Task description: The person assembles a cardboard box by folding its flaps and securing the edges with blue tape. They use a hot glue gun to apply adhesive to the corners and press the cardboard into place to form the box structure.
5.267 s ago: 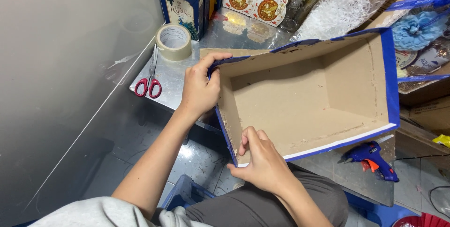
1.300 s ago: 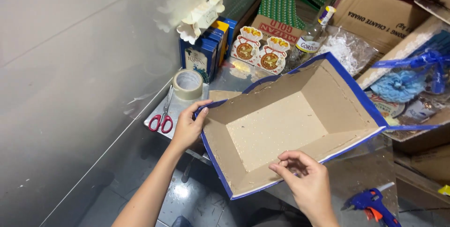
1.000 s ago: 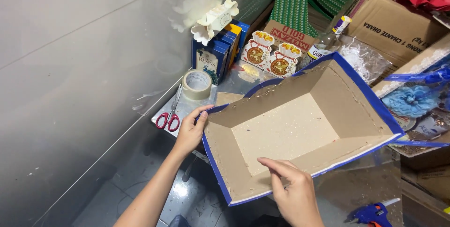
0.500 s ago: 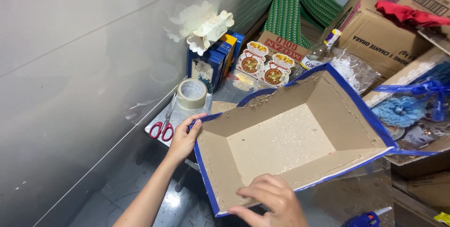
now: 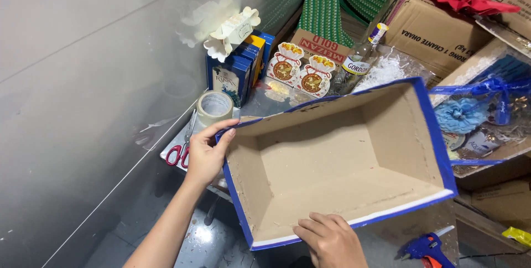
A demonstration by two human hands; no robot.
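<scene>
Head view: left hand (image 5: 206, 154) pinches the box (image 5: 337, 160) by its far corner, right hand (image 5: 331, 240) grips the near rim, tilting it above the worktop (image 5: 265, 99). That thin blue edge could buckle, or the box knock the tape roll (image 5: 214, 107).

Counts from the head view: 1 open cardboard tray with blue edging (image 5: 337, 163). 2 hands were on it: left hand (image 5: 206, 154), right hand (image 5: 331, 240). 1 roll of clear tape (image 5: 214, 106). 1 pair of red-handled scissors (image 5: 181, 149). 1 blue glue gun (image 5: 428, 246). 2 small round-patterned pouches (image 5: 298, 69). 1 glass bottle (image 5: 359, 60). 1 white paper flower (image 5: 218, 24). 1 blue fabric flower (image 5: 462, 116). Blue boxes (image 5: 238, 71) numbered at least 3; exact count couldn't be told.
</scene>
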